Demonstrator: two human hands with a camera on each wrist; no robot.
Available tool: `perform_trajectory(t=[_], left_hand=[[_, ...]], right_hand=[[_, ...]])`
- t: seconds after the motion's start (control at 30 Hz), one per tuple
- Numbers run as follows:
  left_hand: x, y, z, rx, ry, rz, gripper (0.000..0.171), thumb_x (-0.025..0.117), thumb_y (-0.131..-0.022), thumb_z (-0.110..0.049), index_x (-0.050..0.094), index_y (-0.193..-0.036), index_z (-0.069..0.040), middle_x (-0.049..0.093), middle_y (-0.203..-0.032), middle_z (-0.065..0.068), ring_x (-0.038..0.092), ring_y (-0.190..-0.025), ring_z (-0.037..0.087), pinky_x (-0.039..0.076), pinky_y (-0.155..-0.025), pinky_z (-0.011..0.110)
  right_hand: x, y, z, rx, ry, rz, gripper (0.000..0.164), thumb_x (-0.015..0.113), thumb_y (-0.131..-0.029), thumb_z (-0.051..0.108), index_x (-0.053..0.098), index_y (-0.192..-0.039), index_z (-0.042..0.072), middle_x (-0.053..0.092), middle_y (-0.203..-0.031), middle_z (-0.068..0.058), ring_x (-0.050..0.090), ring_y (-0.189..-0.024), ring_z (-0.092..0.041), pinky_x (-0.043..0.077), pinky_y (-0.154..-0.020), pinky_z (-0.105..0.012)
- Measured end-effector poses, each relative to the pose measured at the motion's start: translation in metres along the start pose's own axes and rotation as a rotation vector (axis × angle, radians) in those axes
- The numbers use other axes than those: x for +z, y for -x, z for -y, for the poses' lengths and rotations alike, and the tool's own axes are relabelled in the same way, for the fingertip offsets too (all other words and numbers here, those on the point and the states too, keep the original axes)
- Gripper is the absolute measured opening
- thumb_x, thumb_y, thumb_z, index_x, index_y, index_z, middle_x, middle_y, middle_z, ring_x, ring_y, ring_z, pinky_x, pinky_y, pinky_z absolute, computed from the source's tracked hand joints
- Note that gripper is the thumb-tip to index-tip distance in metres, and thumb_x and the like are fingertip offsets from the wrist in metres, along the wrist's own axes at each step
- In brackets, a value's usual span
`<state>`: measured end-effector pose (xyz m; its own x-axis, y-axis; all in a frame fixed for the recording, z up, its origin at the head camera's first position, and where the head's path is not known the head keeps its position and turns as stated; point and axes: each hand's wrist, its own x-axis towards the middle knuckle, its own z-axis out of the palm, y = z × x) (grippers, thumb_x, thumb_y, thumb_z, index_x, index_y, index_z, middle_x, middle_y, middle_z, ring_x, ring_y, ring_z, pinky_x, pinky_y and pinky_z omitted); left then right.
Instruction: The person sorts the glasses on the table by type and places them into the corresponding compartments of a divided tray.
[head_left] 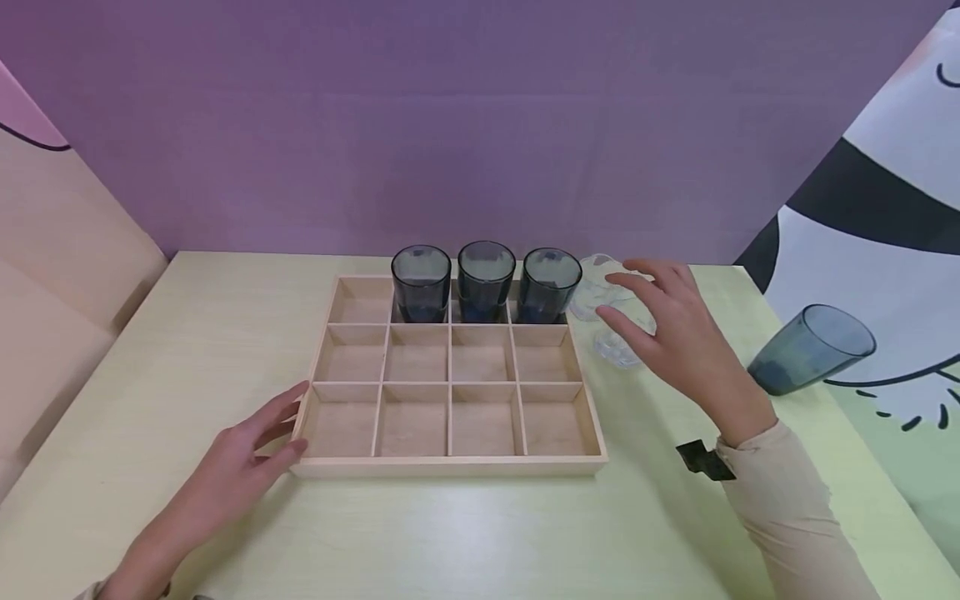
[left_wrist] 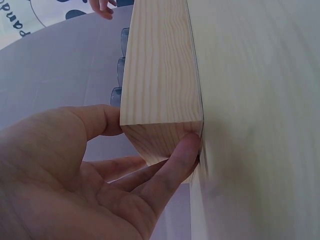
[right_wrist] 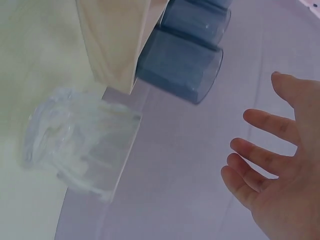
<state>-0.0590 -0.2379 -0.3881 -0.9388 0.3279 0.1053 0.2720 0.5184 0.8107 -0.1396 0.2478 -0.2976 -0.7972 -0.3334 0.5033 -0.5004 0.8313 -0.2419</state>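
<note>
My left hand [head_left: 236,462] holds the front left corner of a divided wooden box [head_left: 450,468], thumb and fingers against it, also seen close in the left wrist view [left_wrist: 162,65]. Three blue-grey drinking glasses [head_left: 422,287] [head_left: 486,283] [head_left: 550,287] stand in the back row's second, third and fourth compartments. My right hand [head_left: 675,329] hovers right of the box, fingers spread and lightly bent, holding nothing. Two clear glasses [head_left: 588,292] [head_left: 617,346] stand below it, partly hidden. In the right wrist view, a clear glass [right_wrist: 90,145] is apart from the fingers.
Another blue-grey glass [head_left: 806,354] stands on the right part of the pale table [head_left: 450,542], beyond my right wrist. A purple backdrop [head_left: 450,125] rises behind the table. Printed panels flank both sides, a panda-like figure [head_left: 885,217] on the right one.
</note>
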Motion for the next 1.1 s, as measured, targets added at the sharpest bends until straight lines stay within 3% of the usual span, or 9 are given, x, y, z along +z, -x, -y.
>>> perform_trajectory(t=[0.2,0.53,0.73,0.93,1.1], left_hand=[[-0.001,0.000,0.001,-0.005,0.012,0.002,0.060,0.061,-0.100,-0.014,0.036,-0.155,-0.016,0.053,-0.141,0.023,0.060,-0.120,0.041,0.056,-0.085,0.038],[0.000,0.001,0.000,-0.021,-0.014,-0.016,0.060,0.062,-0.099,-0.013,0.037,-0.154,-0.012,0.055,-0.139,0.025,0.059,-0.120,0.042,0.058,-0.080,0.036],[-0.001,0.001,-0.001,-0.015,-0.019,-0.018,0.060,0.062,-0.099,-0.012,0.037,-0.153,-0.011,0.055,-0.138,0.025,0.060,-0.119,0.042,0.058,-0.081,0.037],[-0.002,0.001,-0.001,-0.009,-0.016,-0.018,0.060,0.062,-0.099,-0.011,0.037,-0.153,-0.011,0.055,-0.138,0.025,0.060,-0.118,0.042,0.058,-0.080,0.037],[-0.002,0.000,-0.002,-0.010,-0.005,-0.014,0.061,0.063,-0.098,-0.010,0.037,-0.153,-0.010,0.054,-0.138,0.026,0.060,-0.119,0.043,0.058,-0.081,0.041]], right_hand=[[-0.003,0.009,-0.012,0.089,0.002,0.019,0.041,0.071,-0.094,0.022,0.062,-0.129,0.003,0.050,-0.137,-0.021,0.039,-0.130,-0.040,0.037,-0.101,-0.060],[0.013,0.011,-0.036,0.225,0.016,0.176,0.054,0.066,-0.097,0.033,0.052,-0.138,0.000,0.042,-0.143,-0.028,0.034,-0.133,-0.047,0.032,-0.105,-0.067],[0.022,0.014,-0.049,0.253,-0.009,0.248,0.065,0.068,-0.095,0.038,0.046,-0.142,-0.002,0.041,-0.143,-0.029,0.035,-0.130,-0.049,0.031,-0.105,-0.066],[0.027,0.015,-0.055,0.315,-0.016,0.337,0.076,0.063,-0.095,0.050,0.040,-0.146,-0.001,0.037,-0.147,-0.030,0.033,-0.133,-0.050,0.031,-0.105,-0.068],[0.027,0.016,-0.059,0.369,-0.030,0.389,0.078,0.064,-0.095,0.050,0.036,-0.149,0.001,0.035,-0.149,-0.029,0.034,-0.136,-0.048,0.032,-0.106,-0.067]])
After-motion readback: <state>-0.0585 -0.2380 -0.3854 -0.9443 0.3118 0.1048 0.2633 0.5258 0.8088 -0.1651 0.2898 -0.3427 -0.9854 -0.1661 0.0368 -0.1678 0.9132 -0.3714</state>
